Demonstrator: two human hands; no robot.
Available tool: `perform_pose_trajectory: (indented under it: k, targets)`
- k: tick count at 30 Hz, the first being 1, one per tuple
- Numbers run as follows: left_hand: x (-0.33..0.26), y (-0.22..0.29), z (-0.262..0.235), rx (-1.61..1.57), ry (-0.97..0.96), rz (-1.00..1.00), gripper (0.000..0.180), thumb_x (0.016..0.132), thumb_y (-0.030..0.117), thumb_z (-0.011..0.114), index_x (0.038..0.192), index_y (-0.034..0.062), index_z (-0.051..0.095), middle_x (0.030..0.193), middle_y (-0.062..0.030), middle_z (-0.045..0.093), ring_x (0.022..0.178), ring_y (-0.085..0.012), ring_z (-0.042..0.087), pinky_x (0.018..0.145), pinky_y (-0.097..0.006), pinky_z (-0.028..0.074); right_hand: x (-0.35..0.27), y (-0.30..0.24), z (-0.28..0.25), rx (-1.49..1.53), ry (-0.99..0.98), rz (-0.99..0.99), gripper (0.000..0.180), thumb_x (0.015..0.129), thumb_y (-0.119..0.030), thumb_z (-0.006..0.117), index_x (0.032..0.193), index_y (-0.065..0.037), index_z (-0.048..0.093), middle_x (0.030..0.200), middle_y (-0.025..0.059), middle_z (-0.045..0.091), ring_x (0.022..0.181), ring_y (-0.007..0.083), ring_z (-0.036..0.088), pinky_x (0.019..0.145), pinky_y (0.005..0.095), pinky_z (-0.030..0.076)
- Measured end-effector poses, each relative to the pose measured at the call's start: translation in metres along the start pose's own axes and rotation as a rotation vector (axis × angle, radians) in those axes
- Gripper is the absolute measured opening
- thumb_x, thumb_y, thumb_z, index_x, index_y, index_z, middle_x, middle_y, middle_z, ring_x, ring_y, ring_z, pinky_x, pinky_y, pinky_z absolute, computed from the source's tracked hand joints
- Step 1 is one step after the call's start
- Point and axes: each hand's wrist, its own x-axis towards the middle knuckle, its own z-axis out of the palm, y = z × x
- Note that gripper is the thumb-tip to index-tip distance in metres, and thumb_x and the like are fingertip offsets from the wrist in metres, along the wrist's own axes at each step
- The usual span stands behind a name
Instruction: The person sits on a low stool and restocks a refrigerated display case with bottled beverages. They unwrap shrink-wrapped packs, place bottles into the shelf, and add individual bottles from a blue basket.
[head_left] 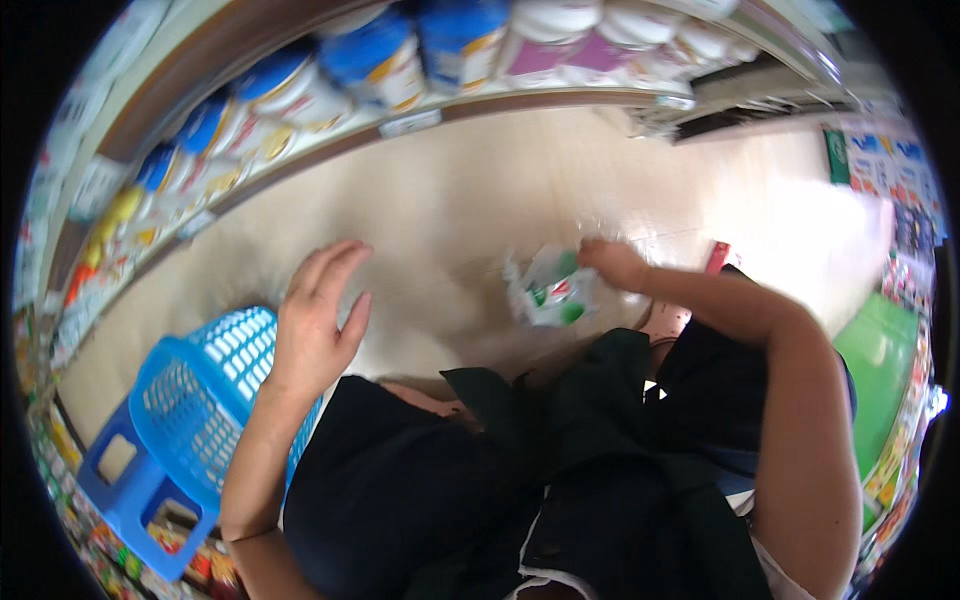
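My left hand (318, 315) is raised over the floor with its fingers stretched and the thumb apart; nothing is in it. A light blue perforated plastic basket (178, 375) is just beside that hand and forearm. On the right, the fingers of my right hand (612, 264) are closed at the edge of a crumpled, see-through plastic bag (540, 306) with green and red markings. The bag is low over or on the floor; blur hides which. What it contains, if anything, I cannot make out.
A curved-looking shelf edge (410, 122) runs across the far side, stocked with several blue-lidded tubs (375, 62) and purple-and-white ones (545, 50). A darker blue plastic stool (140, 520) stands by the basket. To the right are a red object (717, 257) and a green panel (880, 370).
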Motion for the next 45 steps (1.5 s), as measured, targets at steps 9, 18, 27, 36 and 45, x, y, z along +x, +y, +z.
perform_pose_trajectory:
  k: [9,18,27,36,45]
  targets:
    - [0.081,0.023,0.042,0.146,-0.464,0.349,0.035,0.071,0.007,0.063,0.106,0.0051,0.055,0.106,-0.0124,0.055,0.098,-0.0309,0.052,0.087,-0.039,0.042,-0.219,0.129,-0.134,-0.159,0.257,0.81,0.021,0.075,0.003,0.052,0.093,-0.004,0.061,0.093,0.0145,0.057,0.089,0.0311,0.057,0.077,0.0382,0.047]
    - [0.155,0.045,0.064,0.218,-0.68,0.289,0.033,0.073,0.01,0.062,0.105,0.0035,0.055,0.104,-0.0156,0.056,0.098,-0.0332,0.053,0.086,-0.04,0.043,-0.271,0.187,0.021,0.424,0.808,1.224,0.033,0.074,-0.008,0.056,0.104,0.005,0.049,0.112,0.0284,0.05,0.099,0.0392,0.053,0.08,0.0417,0.047]
    - [0.185,0.087,0.107,0.168,-0.86,0.146,0.032,0.076,0.009,0.061,0.107,0.0031,0.055,0.106,-0.016,0.056,0.099,-0.0326,0.054,0.086,-0.036,0.044,-0.222,0.112,0.079,1.318,1.277,1.185,0.045,0.079,-0.022,0.061,0.117,-0.001,0.048,0.123,0.0197,0.047,0.111,0.0318,0.048,0.092,0.0327,0.04]
    - [0.203,0.128,0.157,0.103,-0.94,0.115,0.031,0.079,0.009,0.059,0.109,0.0035,0.055,0.108,-0.0145,0.056,0.1,-0.032,0.054,0.085,-0.036,0.044,-0.167,0.15,0.085,0.954,0.899,1.522,0.044,0.067,-0.024,0.07,0.096,0.007,0.057,0.106,0.0258,0.05,0.097,0.0414,0.049,0.081,0.0457,0.043]
    - [0.216,0.113,0.152,0.123,-0.878,0.186,0.031,0.081,0.014,0.057,0.11,0.0054,0.053,0.106,-0.0151,0.054,0.098,-0.0333,0.053,0.084,-0.037,0.044,-0.229,0.237,0.089,0.332,0.736,1.6,0.037,0.072,-0.038,0.065,0.074,-0.001,0.064,0.078,0.0173,0.062,0.075,0.0328,0.061,0.07,0.0453,0.046]
